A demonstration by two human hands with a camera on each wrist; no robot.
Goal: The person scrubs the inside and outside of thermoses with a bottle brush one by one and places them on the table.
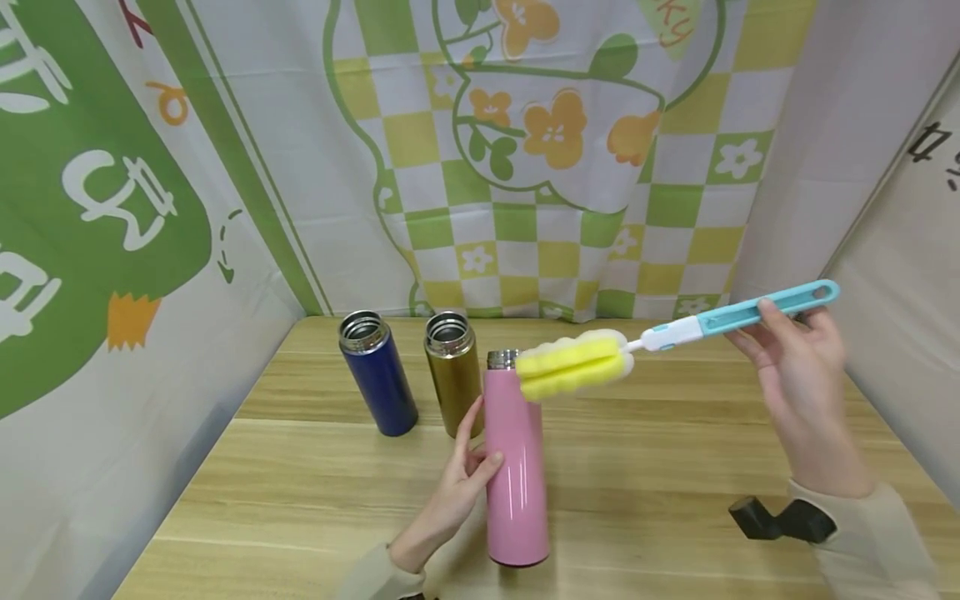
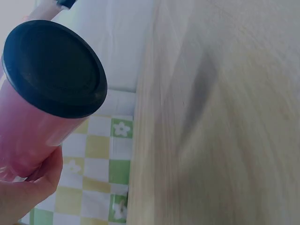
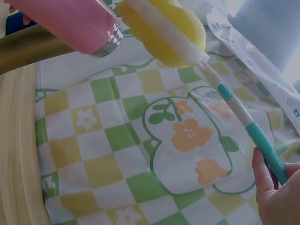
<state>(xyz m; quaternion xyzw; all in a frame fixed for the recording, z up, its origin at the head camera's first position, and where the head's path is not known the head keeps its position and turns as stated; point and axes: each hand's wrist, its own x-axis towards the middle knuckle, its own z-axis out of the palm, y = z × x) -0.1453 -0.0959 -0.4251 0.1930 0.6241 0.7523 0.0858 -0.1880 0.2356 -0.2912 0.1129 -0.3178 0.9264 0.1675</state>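
Note:
My left hand [image 1: 450, 493] grips a pink thermos bottle [image 1: 517, 483] around its side. The bottle stands nearly upright with its steel mouth uncapped. Its dark base [image 2: 56, 70] shows in the left wrist view, raised above the table. With my right hand [image 1: 808, 392] I hold a bottle brush by its blue handle [image 1: 765, 307]. The brush's yellow and white sponge head [image 1: 573, 365] points left, overlapping the bottle's neck in the head view. In the right wrist view the sponge lies outside the bottle's steel rim [image 3: 110, 42]; whether they touch I cannot tell.
Behind my left hand stand a blue bottle [image 1: 378, 375] and a gold bottle [image 1: 452, 375], both uncapped and upright on the wooden table [image 1: 300, 508]. A checkered cloth [image 1: 540, 250] hangs along the back edge, with printed cloth walls on both sides.

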